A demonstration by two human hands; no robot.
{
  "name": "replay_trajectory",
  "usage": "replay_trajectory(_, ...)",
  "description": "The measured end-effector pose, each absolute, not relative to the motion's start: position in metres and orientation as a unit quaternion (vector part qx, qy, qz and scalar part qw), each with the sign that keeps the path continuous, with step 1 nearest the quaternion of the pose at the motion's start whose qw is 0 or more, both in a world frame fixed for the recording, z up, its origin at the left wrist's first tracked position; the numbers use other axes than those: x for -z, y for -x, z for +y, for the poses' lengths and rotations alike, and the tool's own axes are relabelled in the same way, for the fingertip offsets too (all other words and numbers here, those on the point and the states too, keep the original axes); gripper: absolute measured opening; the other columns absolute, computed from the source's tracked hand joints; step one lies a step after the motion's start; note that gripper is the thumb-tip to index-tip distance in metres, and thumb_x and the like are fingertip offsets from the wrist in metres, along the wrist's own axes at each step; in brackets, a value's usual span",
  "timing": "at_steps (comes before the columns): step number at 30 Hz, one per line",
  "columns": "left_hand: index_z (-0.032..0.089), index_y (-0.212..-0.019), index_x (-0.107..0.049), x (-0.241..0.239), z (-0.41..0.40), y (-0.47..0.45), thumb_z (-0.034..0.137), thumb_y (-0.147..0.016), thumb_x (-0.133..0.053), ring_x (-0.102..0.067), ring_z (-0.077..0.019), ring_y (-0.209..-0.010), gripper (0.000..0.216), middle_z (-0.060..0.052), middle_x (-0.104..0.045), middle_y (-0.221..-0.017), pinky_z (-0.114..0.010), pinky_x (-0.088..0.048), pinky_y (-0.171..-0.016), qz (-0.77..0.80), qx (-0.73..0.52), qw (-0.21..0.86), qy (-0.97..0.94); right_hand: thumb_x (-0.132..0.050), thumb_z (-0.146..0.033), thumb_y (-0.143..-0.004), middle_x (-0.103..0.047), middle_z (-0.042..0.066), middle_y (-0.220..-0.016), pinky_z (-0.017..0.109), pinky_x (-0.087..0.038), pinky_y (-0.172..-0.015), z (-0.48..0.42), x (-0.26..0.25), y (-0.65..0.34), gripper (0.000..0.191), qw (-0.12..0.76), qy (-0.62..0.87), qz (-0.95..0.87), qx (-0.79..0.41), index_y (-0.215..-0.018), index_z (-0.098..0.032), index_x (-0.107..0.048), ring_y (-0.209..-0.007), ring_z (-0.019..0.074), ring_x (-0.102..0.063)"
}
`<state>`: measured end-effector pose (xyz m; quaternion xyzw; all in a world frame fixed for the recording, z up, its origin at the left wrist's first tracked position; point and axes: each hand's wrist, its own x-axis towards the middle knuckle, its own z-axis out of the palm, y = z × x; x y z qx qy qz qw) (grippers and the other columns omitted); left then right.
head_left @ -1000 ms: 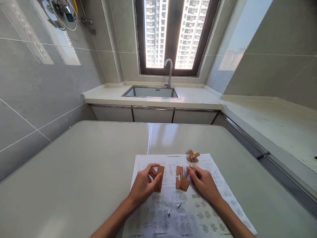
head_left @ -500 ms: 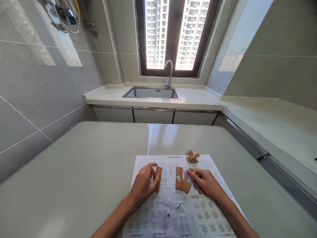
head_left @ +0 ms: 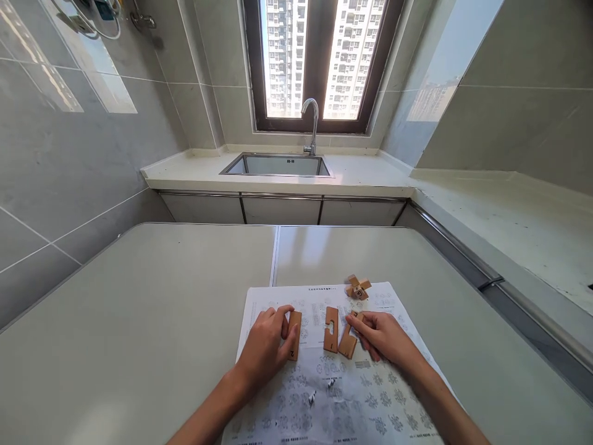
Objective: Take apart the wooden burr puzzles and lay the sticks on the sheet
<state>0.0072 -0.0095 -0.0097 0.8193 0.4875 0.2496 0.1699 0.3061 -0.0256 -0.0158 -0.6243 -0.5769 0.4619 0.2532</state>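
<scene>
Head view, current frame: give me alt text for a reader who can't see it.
A left hand holds a wooden piece and a right hand a slanted piece over a printed sheet, with a notched piece between them. A wooden cluster sits at the sheet's far edge.

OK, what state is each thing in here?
Left hand: holding piece 2
Right hand: pinching the slanted piece
Middle notched piece: lying on the printed sheet, untouched
Wooden cluster: pieces crossed together
Printed sheet: spread out, creased
Faucet: no water seen running
Window: open or shut, cannot tell
</scene>
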Motion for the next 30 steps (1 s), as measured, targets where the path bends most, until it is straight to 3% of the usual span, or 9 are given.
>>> replay_trajectory(4,0.023,-0.121,-0.066,0.008,-0.009,-0.008,0.026,-0.102,-0.053,-0.061,-0.0241,-0.08,0.023,-0.003,-0.063,-0.08,-0.038,-0.052,-0.076,0.48,-0.246,0.162,-0.826,-0.054,-0.064,-0.097,-0.064,-0.006,-0.052,0.03,-0.049,-0.063,-0.026,0.017,-0.299,0.045,0.268,0.626,-0.611,-0.404,-0.084,-0.022,-0.063,-0.037,0.0152,-0.057)
replay_trajectory(8,0.022,-0.12,-0.065,0.009,-0.009,-0.009,0.024,-0.101,-0.053,-0.061,-0.0245,-0.08,0.022,-0.003,-0.064,-0.081,-0.039,-0.053,-0.076,0.479,-0.241,0.144,-0.832,-0.056,-0.061,-0.096,-0.066,-0.004,-0.059,0.031,-0.045,-0.059,-0.026,0.021,-0.293,0.041,0.291,0.633,-0.628,-0.346,-0.103,-0.022,-0.068,-0.05,0.0206,-0.062)
replay_trajectory(11,0.021,-0.119,-0.062,0.009,-0.007,-0.012,0.024,-0.103,-0.049,-0.063,-0.0253,-0.088,0.02,-0.008,-0.067,-0.1,-0.042,-0.054,-0.081,0.467,-0.243,0.124,-0.841,-0.056,-0.058,-0.097,-0.064,-0.001,-0.063,0.03,-0.041,-0.058,-0.026,0.024,-0.288,0.037,0.296,0.638,-0.643,-0.302,-0.102,-0.023,-0.067,-0.062,0.024,-0.065)
replay_trajectory(17,0.024,-0.124,-0.058,0.011,0.003,-0.028,0.028,-0.105,-0.052,-0.062,-0.0306,-0.116,0.021,-0.012,-0.063,-0.13,-0.05,-0.054,-0.098,0.434,-0.256,0.107,-0.857,-0.053,-0.052,-0.1,-0.068,0.0,-0.067,0.031,-0.043,-0.06,-0.028,0.029,-0.281,0.029,0.32,0.63,-0.653,-0.273,-0.104,-0.025,-0.063,-0.064,0.0245,-0.067)
replay_trajectory(20,0.024,-0.136,-0.052,0.011,0.006,-0.041,0.035,-0.103,-0.059,-0.056,-0.0319,-0.134,0.035,-0.014,-0.058,-0.145,-0.053,-0.05,-0.11,0.395,-0.247,0.135,-0.874,-0.053,-0.048,-0.101,-0.072,0.001,-0.076,0.031,-0.046,-0.062,-0.028,0.031,-0.279,0.026,0.34,0.617,-0.657,-0.267,-0.108,-0.025,-0.063,-0.064,0.0232,-0.068)
replay_trajectory(25,0.023,-0.15,-0.04,0.005,0.007,-0.058,0.057,-0.077,-0.086,-0.047,-0.0387,-0.144,0.093,-0.018,-0.052,-0.153,-0.064,-0.033,-0.123,0.321,-0.219,0.163,-0.907,-0.051,-0.037,-0.101,-0.076,0.003,-0.094,0.03,-0.048,-0.062,-0.03,0.029,-0.275,0.022,0.378,0.586,-0.662,-0.275,-0.114,-0.024,-0.063,-0.059,0.0174,-0.061)
replay_trajectory(30,0.027,-0.145,-0.046,-0.001,0.011,-0.06,0.043,-0.081,-0.085,-0.054,-0.0321,-0.134,0.077,-0.011,-0.062,-0.14,-0.05,-0.05,-0.111,0.336,-0.22,0.207,-0.892,-0.052,-0.031,-0.1,-0.076,0.002,-0.1,0.029,-0.048,-0.062,-0.032,0.024,-0.273,0.02,0.391,0.56,-0.665,-0.302,-0.116,-0.024,-0.062,-0.056,0.015,-0.056)
